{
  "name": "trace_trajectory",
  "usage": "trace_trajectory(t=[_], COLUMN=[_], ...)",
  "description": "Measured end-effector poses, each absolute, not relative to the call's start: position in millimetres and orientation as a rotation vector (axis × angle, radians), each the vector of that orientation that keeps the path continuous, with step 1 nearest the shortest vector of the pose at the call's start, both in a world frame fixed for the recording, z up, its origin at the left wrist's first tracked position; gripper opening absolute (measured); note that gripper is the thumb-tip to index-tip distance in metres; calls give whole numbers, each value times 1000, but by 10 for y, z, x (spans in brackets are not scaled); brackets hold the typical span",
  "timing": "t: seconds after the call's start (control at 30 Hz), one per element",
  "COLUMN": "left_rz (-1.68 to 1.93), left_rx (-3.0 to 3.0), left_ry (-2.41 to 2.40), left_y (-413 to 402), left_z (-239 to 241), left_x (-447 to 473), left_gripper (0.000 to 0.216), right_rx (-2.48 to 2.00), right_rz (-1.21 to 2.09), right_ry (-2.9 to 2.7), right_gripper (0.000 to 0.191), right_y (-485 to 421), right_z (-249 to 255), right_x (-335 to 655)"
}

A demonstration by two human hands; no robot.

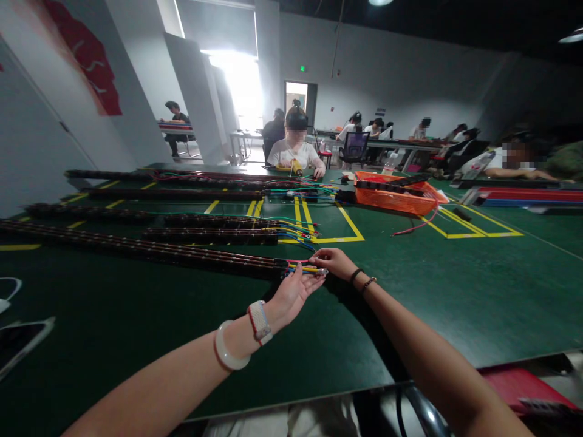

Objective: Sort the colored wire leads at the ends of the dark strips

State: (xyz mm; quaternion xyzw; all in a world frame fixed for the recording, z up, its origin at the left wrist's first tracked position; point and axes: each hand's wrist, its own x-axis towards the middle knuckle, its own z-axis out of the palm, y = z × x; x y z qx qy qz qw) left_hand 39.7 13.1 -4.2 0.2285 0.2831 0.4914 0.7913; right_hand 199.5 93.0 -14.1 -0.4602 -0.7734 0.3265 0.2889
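Note:
A long bundle of dark, brown-striped rods point(200, 254) lies on the green table, and red, yellow and blue wires come out of its right end. My left hand point(291, 294) is palm up under that end, with the yellow and blue wires point(306, 269) between its thumb and fingers. Shiny tips show at the ends of these wires by my fingertips. Just beyond, my right hand point(334, 261) pinches the red wire point(298, 261). Behind them lie shorter dark bundles point(218, 235), whose coloured wires point(296, 233) reach close to my right fingers.
An orange basket point(394, 203) with dark parts stands at the back right. Across the table sits a person point(296, 145) with a yellow tool point(297, 167). Red and blue strips point(528, 197) lie at far right. A phone-like device point(20, 340) is at the left edge.

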Motion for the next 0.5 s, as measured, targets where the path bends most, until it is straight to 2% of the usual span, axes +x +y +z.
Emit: trace_trajectory(t=[0.17,0.3,0.4,0.5], left_rz=[1050,1057,1079,1066], left_rx=[471,473,474,466], left_ry=[612,621,662,695], left_y=[138,125,109,105], left_z=[-41,-17,4,7], left_x=[388,390,392,392], left_gripper=[36,35,30,27], right_rx=[-1306,-1154,-935,-903], right_rz=[589,260,157,138], right_ry=[-2035,-2393,-2636,-2674], right_gripper=[45,45,42,39], right_y=[849,762,695,669], right_z=[32,202,262,240], right_x=[2110,2187,2168,2121])
